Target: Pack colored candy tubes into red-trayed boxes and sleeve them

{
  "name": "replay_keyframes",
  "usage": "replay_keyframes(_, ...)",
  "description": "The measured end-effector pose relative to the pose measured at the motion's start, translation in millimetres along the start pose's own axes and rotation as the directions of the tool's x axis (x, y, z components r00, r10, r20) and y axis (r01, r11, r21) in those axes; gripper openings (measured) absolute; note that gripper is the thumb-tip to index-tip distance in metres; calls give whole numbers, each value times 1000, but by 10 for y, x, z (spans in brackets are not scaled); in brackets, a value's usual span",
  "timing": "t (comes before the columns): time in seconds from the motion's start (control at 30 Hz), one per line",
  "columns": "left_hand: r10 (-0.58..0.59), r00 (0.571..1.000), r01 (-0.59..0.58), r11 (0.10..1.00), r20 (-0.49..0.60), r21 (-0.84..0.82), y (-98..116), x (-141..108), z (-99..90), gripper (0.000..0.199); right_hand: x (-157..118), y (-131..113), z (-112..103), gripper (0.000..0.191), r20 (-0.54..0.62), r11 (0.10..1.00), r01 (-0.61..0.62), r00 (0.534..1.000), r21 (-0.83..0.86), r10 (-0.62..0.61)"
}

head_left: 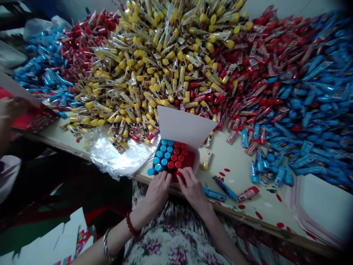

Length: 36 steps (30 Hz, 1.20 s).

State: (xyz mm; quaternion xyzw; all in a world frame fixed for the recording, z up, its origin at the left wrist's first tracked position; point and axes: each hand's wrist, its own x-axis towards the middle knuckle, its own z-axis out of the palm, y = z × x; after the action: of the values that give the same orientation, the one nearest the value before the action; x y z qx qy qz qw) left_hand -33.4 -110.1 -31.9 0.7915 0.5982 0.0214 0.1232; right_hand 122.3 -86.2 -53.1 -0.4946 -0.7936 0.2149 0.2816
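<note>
An open display box (196, 160), its white lid flap (184, 125) raised, stands at the table's front edge. Blue-capped tubes (163, 148) fill its left side in rows, with red-capped tubes (174, 158) beside them; red inner wall shows at the right. My left hand (157, 189) is closed over the box's front rim, fingers bent down by the nearest tubes. My right hand (193, 189) pinches a red-capped tube (179, 173) at the front of the box; most of that tube is hidden by the fingers.
Heaps of wrapped yellow tubes (165, 55), red tubes (256, 66) and blue tubes (325, 99) cover the table's back. Left of the box lies a clear plastic bag (110, 158). A few loose tubes (224, 187) and stacked white cartons (322, 206) lie right. Another person's hand (13, 108) is far left.
</note>
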Motion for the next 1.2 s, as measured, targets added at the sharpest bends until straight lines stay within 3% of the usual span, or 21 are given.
replay_keyframes(0.17,-49,997,53,996,52,-74,-113,83,-139,20,10,-19,-10,21,6,1000,-1,1000,17,1)
replay_keyframes(0.4,-101,990,97,994,93,47,-33,-55,-124,28,3,-30,-1,23,5,1000,-8,1000,-6,8)
replay_keyframes(0.57,-117,969,103,992,217,74,31,175,-247,30,9,-36,-12,24,25,1000,-16,1000,-4,16)
replay_keyframes(0.67,-98,972,94,995,213,30,-8,290,-214,31,5,-33,-21,25,24,1000,-18,1000,-10,18)
replay_keyframes(0.8,-66,997,66,998,43,-4,-51,228,-37,28,-6,-11,14,27,16,1000,-11,1000,-20,12)
replay_keyframes(0.9,-27,991,20,998,-129,-59,-31,102,100,33,-40,8,62,30,22,999,17,1000,-52,-15)
replay_keyframes(1.03,-38,939,1,994,-343,-109,-33,-30,86,42,-129,48,49,37,-20,999,33,999,6,-33)
replay_keyframes(1.13,-118,880,18,976,-460,-215,-197,-63,-67,49,-116,116,16,49,-168,978,-63,981,197,97)
replay_keyframes(1.2,-248,841,40,915,-481,-402,-373,-20,-135,53,-10,170,50,53,-195,936,-134,959,326,205)
